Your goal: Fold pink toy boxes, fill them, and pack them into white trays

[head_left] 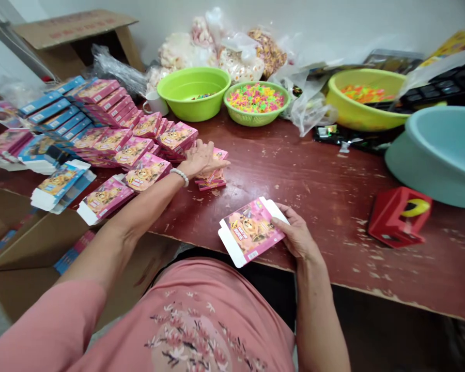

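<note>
My right hand (296, 232) grips a pink cardboard box (251, 227) by its right end. This box looks flat, its white end flaps stick out, and it is tilted above the table's front edge. My left hand (199, 157), with a beaded bracelet at the wrist, reaches over a short stack of pink boxes (211, 182). Its fingers are stretched out and spread, touching or just above the top box; the exact contact is hidden. Close by on the left, more closed pink boxes (178, 135) are stacked in rows.
Blue boxes (58, 113) are stacked at far left, with an open-flapped pink box (106, 198) nearer the edge. Behind stand a green basin (194, 106) and a basket of colourful pieces (256, 120). A red tape dispenser (387, 219) and a blue basin (430, 160) stand right.
</note>
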Demonstrator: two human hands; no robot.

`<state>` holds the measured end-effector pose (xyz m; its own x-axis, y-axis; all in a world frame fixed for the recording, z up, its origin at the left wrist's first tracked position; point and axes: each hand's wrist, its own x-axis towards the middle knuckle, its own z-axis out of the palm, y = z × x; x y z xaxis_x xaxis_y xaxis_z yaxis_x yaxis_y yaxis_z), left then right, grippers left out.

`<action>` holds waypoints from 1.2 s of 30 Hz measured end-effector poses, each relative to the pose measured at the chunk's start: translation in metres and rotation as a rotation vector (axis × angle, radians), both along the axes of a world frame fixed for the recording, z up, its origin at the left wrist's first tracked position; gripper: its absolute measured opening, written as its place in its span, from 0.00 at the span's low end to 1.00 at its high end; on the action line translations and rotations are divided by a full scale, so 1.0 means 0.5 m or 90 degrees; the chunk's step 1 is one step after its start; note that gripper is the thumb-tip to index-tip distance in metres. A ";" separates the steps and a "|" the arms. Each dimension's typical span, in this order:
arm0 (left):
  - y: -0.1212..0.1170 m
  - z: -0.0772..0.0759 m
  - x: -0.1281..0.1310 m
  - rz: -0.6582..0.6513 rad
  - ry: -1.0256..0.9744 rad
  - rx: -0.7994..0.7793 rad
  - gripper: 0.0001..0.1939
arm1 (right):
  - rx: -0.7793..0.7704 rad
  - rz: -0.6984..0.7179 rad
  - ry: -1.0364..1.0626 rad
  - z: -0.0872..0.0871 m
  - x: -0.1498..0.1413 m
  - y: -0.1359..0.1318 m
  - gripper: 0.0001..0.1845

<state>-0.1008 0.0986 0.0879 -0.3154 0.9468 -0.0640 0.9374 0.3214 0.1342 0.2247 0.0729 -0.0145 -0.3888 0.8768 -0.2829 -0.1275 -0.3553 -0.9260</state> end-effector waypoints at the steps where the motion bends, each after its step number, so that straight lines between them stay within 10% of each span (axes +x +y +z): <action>1: -0.001 -0.002 0.011 0.022 0.010 0.010 0.49 | 0.007 0.000 -0.001 -0.001 0.000 0.000 0.35; 7: -0.080 0.004 0.070 -0.062 -0.031 0.174 0.35 | 0.078 -0.010 0.024 -0.010 -0.004 -0.011 0.36; 11: -0.182 -0.045 0.099 -0.315 -0.627 -0.180 0.24 | 0.145 0.005 -0.017 -0.010 -0.023 -0.041 0.38; 13: -0.228 -0.086 0.116 -0.265 -0.854 -0.311 0.26 | 0.230 -0.008 -0.078 -0.004 -0.032 -0.062 0.38; 20: -0.294 -0.135 0.160 -0.111 -0.958 -0.198 0.30 | 0.769 -0.161 -0.498 0.057 -0.038 -0.126 0.14; 28: -0.301 -0.109 0.150 -0.385 -0.757 -0.120 0.23 | 0.613 0.108 -0.362 0.099 -0.026 -0.130 0.20; 32: -0.283 -0.117 0.138 -0.574 -1.008 -0.330 0.45 | 0.594 0.113 -0.302 0.117 -0.033 -0.157 0.16; 36: -0.281 -0.124 0.143 -0.489 -1.129 -0.410 0.42 | 0.646 0.044 -0.292 0.135 -0.041 -0.179 0.14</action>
